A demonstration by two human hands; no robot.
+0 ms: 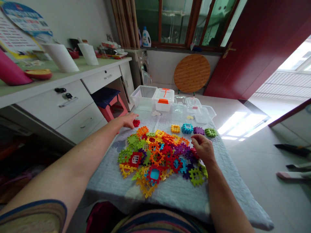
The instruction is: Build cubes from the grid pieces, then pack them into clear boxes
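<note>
1. with 12 pointing away from the person and the heap of interlocking pieces (167,150) at the centre, that heap bars any low path through the middle.
2. toward 12, bare cloth (159,123) gives a flat lane; beyond it, the open box (143,99) and lidded box (164,96) wall it off.
3. from 1 to 2, the yellow block (175,128), blue block (187,128), purple block (199,130) and green block (211,132) leave only slim gaps.
4. near 10 to 11, the left hand (129,120) and red block (136,123) obstruct.
5. toward 2 to 3, the right hand (203,148) obstructs; its forearm (221,187) closes off 4.
6. at 6, cloth lies open up to the person's body (160,221).
</note>
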